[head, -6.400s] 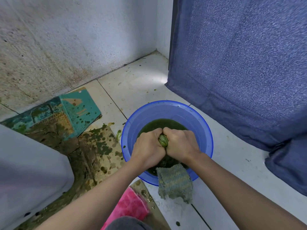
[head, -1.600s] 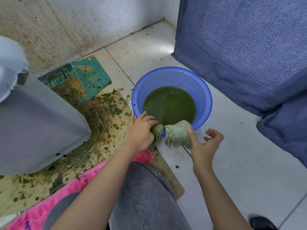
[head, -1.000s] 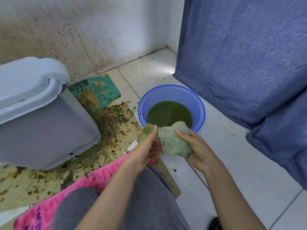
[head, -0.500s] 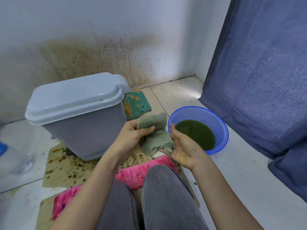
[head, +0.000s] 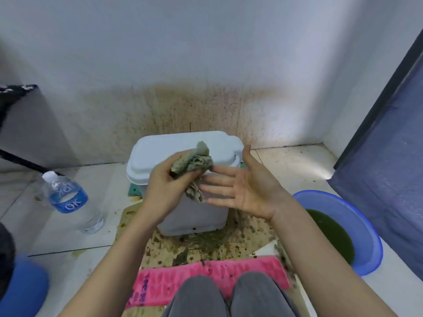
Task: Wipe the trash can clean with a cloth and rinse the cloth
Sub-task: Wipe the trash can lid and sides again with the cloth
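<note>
Grey-green cloth bunched in the left hand, fingers curled round it and one end hanging, held in front of the trash can at lid height. Cannot tell whether it touches. Right hand released: palm up, fingers straight, tips just beside the hanging end. Half a second ago both hands held the cloth spread, right of the trash can. Blue basin of green water is right of the trash can and a water bottle left of it, both on the floor.
</note>
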A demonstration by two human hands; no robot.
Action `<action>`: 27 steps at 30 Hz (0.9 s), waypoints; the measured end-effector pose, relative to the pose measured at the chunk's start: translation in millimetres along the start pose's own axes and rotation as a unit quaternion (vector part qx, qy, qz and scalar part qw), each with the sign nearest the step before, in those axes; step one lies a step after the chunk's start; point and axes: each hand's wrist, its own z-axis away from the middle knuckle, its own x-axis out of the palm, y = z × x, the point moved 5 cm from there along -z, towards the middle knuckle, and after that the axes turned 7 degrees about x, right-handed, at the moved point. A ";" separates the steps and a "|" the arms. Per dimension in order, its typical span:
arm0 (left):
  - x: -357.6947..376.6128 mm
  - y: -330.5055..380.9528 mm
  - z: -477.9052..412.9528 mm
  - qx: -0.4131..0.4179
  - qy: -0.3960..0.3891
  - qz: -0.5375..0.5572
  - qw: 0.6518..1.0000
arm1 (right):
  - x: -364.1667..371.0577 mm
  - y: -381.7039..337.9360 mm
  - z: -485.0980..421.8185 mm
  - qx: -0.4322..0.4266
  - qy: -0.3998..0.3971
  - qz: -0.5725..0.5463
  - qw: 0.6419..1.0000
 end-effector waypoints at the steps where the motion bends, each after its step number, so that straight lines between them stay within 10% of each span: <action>1: -14.1 0.5 -13.2 -0.001 0.030 -0.014 0.999 | 0.8 -14.7 -5.9 -0.022 0.038 0.067 0.997; 6: -48.6 -22.5 -71.6 -0.090 -0.098 -0.238 0.962 | -21.4 -87.1 -43.9 -0.269 0.343 0.254 0.863; 10: -33.2 -70.2 -86.8 -0.152 -0.090 -0.402 0.898 | -46.0 -85.0 -100.1 -0.254 0.376 0.465 0.761; 13: -10.0 -95.9 -98.0 -0.152 0.003 -0.524 0.838 | -56.9 -68.7 -123.9 -0.253 0.359 0.488 0.754; 20: 38.1 -77.6 -51.2 0.100 -0.014 -0.400 0.911 | -69.2 -64.2 -133.4 -0.312 0.375 0.444 0.752; 27: -46.8 -90.5 6.5 0.129 0.151 -0.467 0.862 | -76.3 -59.8 -138.9 -0.393 0.318 0.325 0.799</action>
